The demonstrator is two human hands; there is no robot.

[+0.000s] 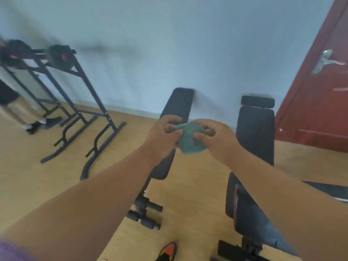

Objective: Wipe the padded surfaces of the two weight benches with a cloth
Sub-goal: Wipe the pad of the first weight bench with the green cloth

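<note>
A small green cloth [190, 139] hangs in the air between my hands. My left hand [162, 136] pinches its left edge and my right hand [214, 137] grips its right side. Below and behind the cloth, a black padded weight bench [179, 104] stretches away toward the wall. To its right stands a second black bench [255, 132] with red trim and a raised backrest; its seat pad [248, 210] is close to me at the lower right. Both hands are above the benches, touching neither.
A black metal rack [75, 102] holding weight plates [60, 56] stands on the wooden floor at the left. A person's legs [22, 117] show at the far left edge. A dark red door [320, 87] is at the right. My shoe [168, 251] shows at the bottom.
</note>
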